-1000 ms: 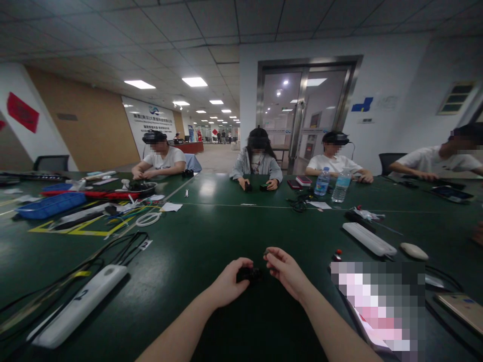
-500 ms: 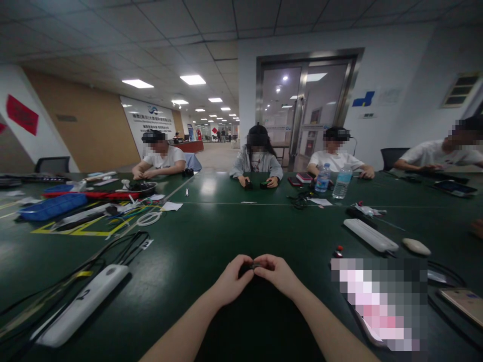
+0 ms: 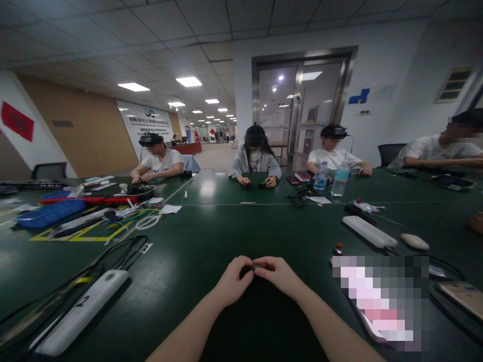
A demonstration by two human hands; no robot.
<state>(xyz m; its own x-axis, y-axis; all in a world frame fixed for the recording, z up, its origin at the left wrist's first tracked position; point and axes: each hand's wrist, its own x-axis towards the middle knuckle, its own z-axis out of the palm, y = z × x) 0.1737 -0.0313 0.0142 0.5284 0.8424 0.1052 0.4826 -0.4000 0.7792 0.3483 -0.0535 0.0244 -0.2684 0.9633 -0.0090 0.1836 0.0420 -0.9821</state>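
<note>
My left hand [image 3: 234, 281] and my right hand [image 3: 278, 277] meet at the fingertips over the green tabletop [image 3: 196, 246], in the lower middle of the head view. Thumb and fingers of each are curled into a pinch. Something small and dark seems to lie between the fingertips, but the fingers cover most of it, so its kind cannot be told. To the right of my right hand is a phone-like slab [image 3: 372, 327] with its face blurred out.
A white power strip [image 3: 81, 314] with black cables lies at left, another [image 3: 370, 232] at right beside a white mouse [image 3: 415, 241]. Farther off are a blue tray [image 3: 51, 213] and two water bottles [image 3: 340, 180]. Several people wearing headsets sit around the table.
The view has shifted slightly. My hands stay together at the fingertips in nearly the same pose. At far right, a seated person has changed arm position.
</note>
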